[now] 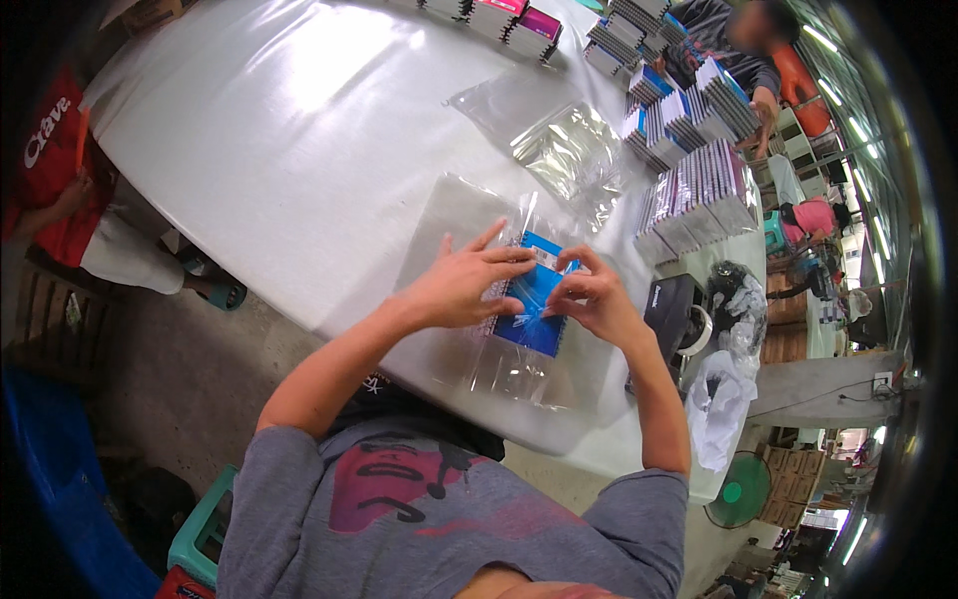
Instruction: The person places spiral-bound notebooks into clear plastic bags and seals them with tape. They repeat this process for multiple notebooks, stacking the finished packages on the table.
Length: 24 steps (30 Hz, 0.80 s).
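A blue flat notebook lies inside a clear plastic sleeve on the white table. My left hand presses on the notebook's left edge, fingers spread. My right hand pinches the sleeve's flap at the notebook's right side, with a small strip between the fingertips. Both forearms come in from below.
A pile of clear sleeves lies farther out on the table. Stacks of notebooks stand at the right and along the far edge. A black tape dispenser sits to my right. One person sits opposite, another at the left.
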### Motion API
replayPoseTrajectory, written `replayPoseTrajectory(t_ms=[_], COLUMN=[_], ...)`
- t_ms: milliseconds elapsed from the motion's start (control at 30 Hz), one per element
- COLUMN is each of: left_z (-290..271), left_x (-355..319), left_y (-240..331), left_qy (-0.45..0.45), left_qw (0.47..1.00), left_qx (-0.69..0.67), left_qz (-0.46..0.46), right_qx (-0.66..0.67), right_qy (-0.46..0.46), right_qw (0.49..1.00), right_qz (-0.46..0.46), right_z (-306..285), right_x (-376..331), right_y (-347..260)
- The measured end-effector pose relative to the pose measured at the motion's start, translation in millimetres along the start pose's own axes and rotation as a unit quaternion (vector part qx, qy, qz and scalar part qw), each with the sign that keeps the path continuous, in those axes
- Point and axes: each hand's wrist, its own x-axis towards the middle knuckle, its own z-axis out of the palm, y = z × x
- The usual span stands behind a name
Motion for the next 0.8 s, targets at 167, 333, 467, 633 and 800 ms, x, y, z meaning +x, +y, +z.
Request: replayPoseTrajectory(t_ms=[167, 333, 467, 633, 800], left_z=[-4.0, 6.2, 10.9, 15.6, 14.7], left_x=[6.3, 12.4, 16.2, 16.0, 16.3], left_y=[2.1, 9.9, 15.1, 19.3, 22.8], left_qy=[-0.059, -0.077, -0.092, -0.083, -0.077], left_qw=[0.998, 0.996, 0.995, 0.995, 0.995], left_qx=[0.018, -0.033, -0.016, -0.016, 0.001], left_qz=[-0.001, -0.027, -0.040, -0.043, -0.056], right_qx=[0.018, 0.126, 0.145, 0.114, 0.014], right_qy=[0.019, 0.045, 0.056, 0.058, 0.050], right_qw=[0.997, 0.990, 0.988, 0.992, 0.998], right_qz=[-0.066, -0.037, -0.023, -0.019, -0.025], right_z=[1.1, 3.3, 5.3, 12.0, 15.1], right_x=[-4.8, -5.9, -5.5, -4.8, -2.9], right_y=[18.2, 25.0, 24.8, 21.0, 9.5])
